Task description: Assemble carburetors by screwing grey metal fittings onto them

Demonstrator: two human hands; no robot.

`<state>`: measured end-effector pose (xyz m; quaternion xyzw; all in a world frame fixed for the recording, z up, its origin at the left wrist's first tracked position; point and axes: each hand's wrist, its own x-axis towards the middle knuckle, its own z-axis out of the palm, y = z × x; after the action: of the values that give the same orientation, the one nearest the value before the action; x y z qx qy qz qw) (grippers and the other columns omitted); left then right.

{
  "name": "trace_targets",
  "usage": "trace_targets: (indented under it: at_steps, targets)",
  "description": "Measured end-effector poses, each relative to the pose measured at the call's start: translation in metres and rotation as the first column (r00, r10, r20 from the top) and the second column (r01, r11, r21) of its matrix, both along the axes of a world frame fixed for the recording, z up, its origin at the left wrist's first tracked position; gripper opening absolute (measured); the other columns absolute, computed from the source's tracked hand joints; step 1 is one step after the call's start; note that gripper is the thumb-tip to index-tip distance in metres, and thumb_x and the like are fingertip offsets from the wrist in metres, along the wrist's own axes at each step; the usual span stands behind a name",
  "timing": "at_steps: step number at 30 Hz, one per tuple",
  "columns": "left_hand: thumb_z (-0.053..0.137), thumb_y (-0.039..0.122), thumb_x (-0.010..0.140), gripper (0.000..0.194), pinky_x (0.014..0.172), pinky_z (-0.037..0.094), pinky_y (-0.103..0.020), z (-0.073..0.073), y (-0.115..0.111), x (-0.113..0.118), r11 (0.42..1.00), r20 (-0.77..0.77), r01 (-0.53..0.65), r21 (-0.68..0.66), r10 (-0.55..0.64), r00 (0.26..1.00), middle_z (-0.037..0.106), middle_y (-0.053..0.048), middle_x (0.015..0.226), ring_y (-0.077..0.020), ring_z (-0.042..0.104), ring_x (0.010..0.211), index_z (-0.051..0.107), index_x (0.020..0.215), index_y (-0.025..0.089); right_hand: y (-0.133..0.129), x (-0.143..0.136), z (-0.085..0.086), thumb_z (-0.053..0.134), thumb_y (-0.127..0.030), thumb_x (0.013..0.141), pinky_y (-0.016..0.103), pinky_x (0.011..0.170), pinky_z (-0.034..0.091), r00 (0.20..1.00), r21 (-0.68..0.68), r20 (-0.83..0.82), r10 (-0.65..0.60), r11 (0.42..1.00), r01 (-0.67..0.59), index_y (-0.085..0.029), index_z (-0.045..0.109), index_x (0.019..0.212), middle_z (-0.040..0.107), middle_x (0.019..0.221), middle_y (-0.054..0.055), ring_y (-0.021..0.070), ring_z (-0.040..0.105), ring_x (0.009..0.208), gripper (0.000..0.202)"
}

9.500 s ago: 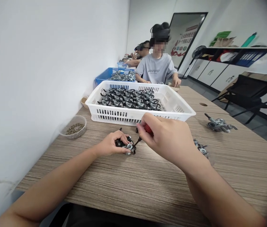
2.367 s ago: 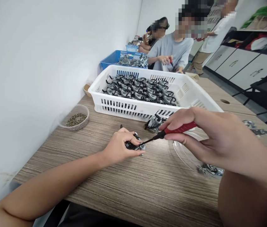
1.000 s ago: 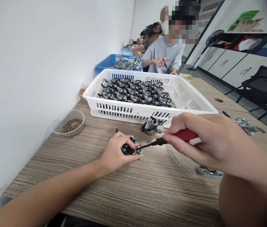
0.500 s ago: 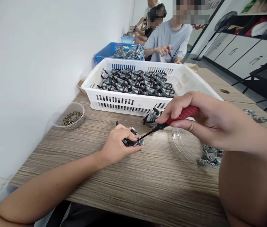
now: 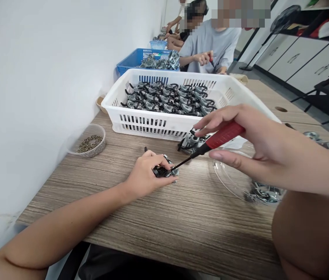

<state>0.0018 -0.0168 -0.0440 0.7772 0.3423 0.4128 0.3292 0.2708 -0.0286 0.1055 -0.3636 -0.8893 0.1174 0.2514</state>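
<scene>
My left hand (image 5: pixel 147 173) holds a small metal and black part (image 5: pixel 162 170) down on the wooden table, fingers around it. In my right hand (image 5: pixel 248 144) is a screwdriver (image 5: pixel 225 137) with a red handle and black shaft, slanting down to the left. Its tip meets the part beside my left fingertips. The right fingers are loosened, with the handle resting between palm and thumb. Just behind the screwdriver shaft, another metal assembly (image 5: pixel 189 144) stands on the table near the white basket.
A white basket (image 5: pixel 149 126) holds rows of assemblies, with a blue crate (image 5: pixel 127 62) behind. At left sits a tub of screws (image 5: pixel 91 146); at right, a clear container (image 5: pixel 225 175) with metal parts. Across the table a person (image 5: pixel 211 44) holds a red tool.
The fingers of my right hand have opened out from the screwdriver handle. The tip stays at the part under my left hand. The view has shifted slightly.
</scene>
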Motion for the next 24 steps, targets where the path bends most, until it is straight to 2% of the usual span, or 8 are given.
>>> trace_targets:
  at_steps: [2, 4, 6, 8, 11, 18, 21, 24]
  targets:
    - [0.096, 0.038, 0.080, 0.027, 0.103, 0.060, -0.052, 0.000, 0.000, 0.000, 1.000, -0.004, 0.006, 0.009, -0.006, 1.000, 0.083, -0.002, 0.094, -0.0259, 0.068, 0.097, 0.074, 0.086, 0.025, 0.002, 0.004, 0.002, 0.069, -0.033, 0.106, 0.031, 0.092, 0.065, 0.991, -0.101, -0.062, 0.119, 0.987, -0.125, -0.025, 0.055, 0.143, 0.064, 0.142, 0.013, 0.0212, 0.074, 0.113, 0.041]
    - [0.097, 0.039, 0.080, 0.027, 0.103, 0.061, -0.051, -0.002, 0.001, 0.000, 1.000, -0.001, 0.002, 0.018, -0.002, 1.000, 0.083, -0.002, 0.093, -0.0257, 0.068, 0.096, 0.074, 0.084, 0.024, 0.005, 0.005, 0.003, 0.062, -0.025, 0.109, 0.028, 0.091, 0.065, 0.979, -0.151, -0.115, 0.168, 0.971, -0.184, -0.025, 0.059, 0.138, 0.068, 0.135, 0.010, 0.0188, 0.073, 0.115, 0.029]
    - [0.097, 0.038, 0.079, 0.027, 0.102, 0.061, -0.051, -0.005, 0.002, 0.000, 0.999, 0.017, -0.003, 0.032, 0.002, 1.000, 0.083, -0.002, 0.092, -0.0252, 0.067, 0.094, 0.074, 0.084, 0.024, 0.007, 0.005, 0.002, 0.062, -0.023, 0.109, 0.026, 0.083, 0.065, 0.976, -0.136, -0.146, 0.162, 0.974, -0.182, -0.025, 0.064, 0.128, 0.074, 0.122, 0.007, 0.0163, 0.075, 0.107, 0.019]
    - [0.097, 0.036, 0.079, 0.027, 0.101, 0.063, -0.051, -0.008, 0.003, 0.000, 0.999, 0.042, 0.000, 0.050, -0.002, 0.999, 0.084, -0.003, 0.092, -0.0246, 0.068, 0.093, 0.075, 0.084, 0.023, 0.008, 0.003, 0.000, 0.066, -0.025, 0.107, 0.024, 0.076, 0.064, 0.979, -0.066, -0.143, 0.149, 0.985, -0.160, -0.026, 0.066, 0.120, 0.078, 0.113, 0.004, 0.0146, 0.076, 0.098, 0.013]
    - [0.098, 0.034, 0.079, 0.025, 0.102, 0.064, -0.052, -0.010, 0.004, 0.001, 0.997, 0.073, 0.016, 0.077, -0.021, 0.997, 0.086, -0.004, 0.096, -0.0241, 0.069, 0.093, 0.076, 0.084, 0.022, 0.004, -0.002, -0.001, 0.070, -0.029, 0.105, 0.027, 0.076, 0.062, 0.988, 0.040, -0.119, 0.102, 0.994, -0.098, -0.026, 0.065, 0.111, 0.079, 0.106, 0.002, 0.0145, 0.077, 0.092, 0.008]
    - [0.097, 0.031, 0.079, 0.024, 0.106, 0.065, -0.053, -0.009, 0.005, 0.002, 0.988, 0.101, 0.029, 0.150, -0.044, 0.994, 0.085, -0.004, 0.093, -0.0225, 0.070, 0.092, 0.076, 0.084, 0.022, -0.004, -0.016, -0.005, 0.076, -0.044, 0.100, 0.037, 0.065, 0.056, 0.994, 0.133, -0.078, -0.071, 0.988, 0.081, -0.031, 0.061, 0.111, 0.079, 0.093, -0.002, 0.0211, 0.075, 0.075, 0.023]
    - [0.097, 0.031, 0.080, 0.023, 0.107, 0.065, -0.053, -0.009, 0.005, 0.002, 0.986, 0.096, 0.032, 0.166, -0.048, 0.994, 0.085, -0.004, 0.094, -0.0224, 0.070, 0.092, 0.077, 0.086, 0.021, -0.001, -0.019, -0.009, 0.078, -0.042, 0.097, 0.037, 0.058, 0.049, 0.981, 0.214, -0.143, -0.134, 0.963, 0.162, -0.030, 0.056, 0.096, 0.073, 0.084, -0.002, 0.0202, 0.068, 0.064, 0.024]
    - [0.096, 0.032, 0.081, 0.022, 0.107, 0.064, -0.055, -0.009, 0.004, 0.002, 0.986, 0.087, 0.031, 0.164, -0.045, 0.995, 0.086, -0.004, 0.096, -0.0227, 0.070, 0.092, 0.077, 0.086, 0.021, -0.001, -0.024, -0.010, 0.072, -0.037, 0.100, 0.034, 0.055, 0.042, 0.977, 0.263, -0.137, -0.161, 0.945, 0.193, -0.029, 0.050, 0.088, 0.064, 0.071, -0.005, 0.0162, 0.056, 0.054, 0.027]
